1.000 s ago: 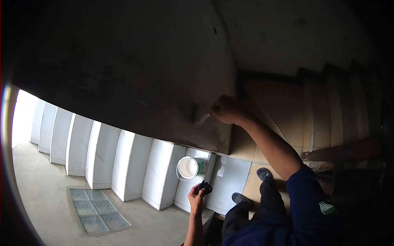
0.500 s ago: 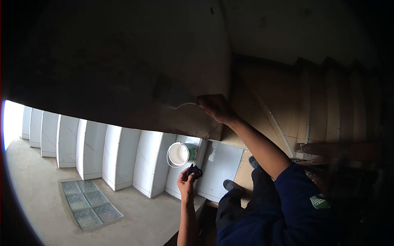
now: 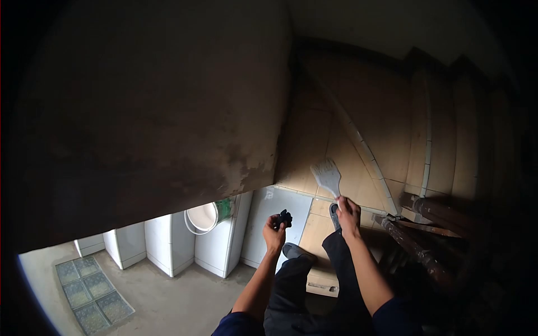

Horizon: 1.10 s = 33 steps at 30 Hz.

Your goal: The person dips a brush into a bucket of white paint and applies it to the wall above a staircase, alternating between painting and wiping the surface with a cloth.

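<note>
My right hand [image 3: 349, 213] grips the handle of a wide, flat white paintbrush [image 3: 327, 177], its bristle end pointing up and away over the tan tiled landing. My left hand [image 3: 274, 234] is closed on a small black crumpled thing [image 3: 284, 219], whose kind is unclear. Left of that hand, a bucket [image 3: 224, 209] with a green outside and pale contents stands on a white stair step, partly covered by the lower edge of the dark wall.
A dark wall [image 3: 168, 129] with peeling patches fills the upper left. White tiled steps [image 3: 158, 243] run to the lower left, near a glass-block panel [image 3: 92, 294]. Brown stairs [image 3: 440, 145] rise at the right, beside reddish-brown pipes [image 3: 417, 249]. My sandalled feet are on the landing.
My right hand has come down off the dark wall with the paintbrush, which is now low over the landing. My left hand still holds the black thing. The view has shifted.
</note>
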Each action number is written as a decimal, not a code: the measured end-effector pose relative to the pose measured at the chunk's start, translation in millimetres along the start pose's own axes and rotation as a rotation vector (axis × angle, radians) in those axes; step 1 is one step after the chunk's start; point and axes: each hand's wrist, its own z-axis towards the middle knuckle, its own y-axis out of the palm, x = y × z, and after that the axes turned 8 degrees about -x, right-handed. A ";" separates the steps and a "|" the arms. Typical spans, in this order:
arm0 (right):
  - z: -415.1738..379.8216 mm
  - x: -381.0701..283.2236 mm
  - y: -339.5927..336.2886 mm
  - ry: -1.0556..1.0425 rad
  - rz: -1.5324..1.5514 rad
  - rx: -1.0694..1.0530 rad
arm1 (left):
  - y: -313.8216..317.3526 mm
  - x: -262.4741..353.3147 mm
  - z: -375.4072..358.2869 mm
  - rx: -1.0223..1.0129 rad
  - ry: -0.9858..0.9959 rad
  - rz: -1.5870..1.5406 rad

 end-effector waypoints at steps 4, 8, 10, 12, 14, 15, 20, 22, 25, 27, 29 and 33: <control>-17.8 94.0 -53.2 0.075 -0.162 0.060 | 78.4 -42.3 109.9 0.023 0.151 0.288; -7.2 102.4 -70.6 0.032 -0.388 0.032 | 119.4 -83.8 240.4 0.198 0.462 0.710; 1.6 105.9 -78.4 0.035 -0.336 0.007 | 124.7 -126.0 267.6 0.078 0.375 0.896; 6.7 104.8 -79.5 0.053 -0.320 -0.001 | 129.2 -154.3 261.9 -0.106 0.107 0.974; 12.4 99.0 -79.2 0.092 -0.302 0.000 | 138.9 -207.7 230.3 -0.036 0.274 0.979; 18.3 97.7 -76.5 0.098 -0.283 0.000 | 140.2 -207.9 219.6 -0.030 0.258 0.906; 35.1 91.5 -71.9 0.037 -0.386 -0.045 | 140.3 -183.6 288.1 0.046 0.566 0.962; 40.4 83.6 -65.4 0.056 -0.402 -0.055 | 138.5 -173.6 331.9 0.097 0.605 1.074; 40.7 99.0 -70.1 0.031 -0.404 -0.051 | 134.8 -172.0 339.8 0.089 0.275 1.035; 38.6 103.7 -72.1 0.002 -0.440 -0.061 | 126.1 -208.0 301.9 0.298 0.423 0.961; 38.3 105.8 -73.5 0.030 -0.372 -0.079 | 123.9 -197.4 268.9 0.296 0.229 0.507; 40.7 97.9 -61.3 0.090 -0.168 -0.020 | 153.5 -196.3 261.2 0.035 0.278 0.748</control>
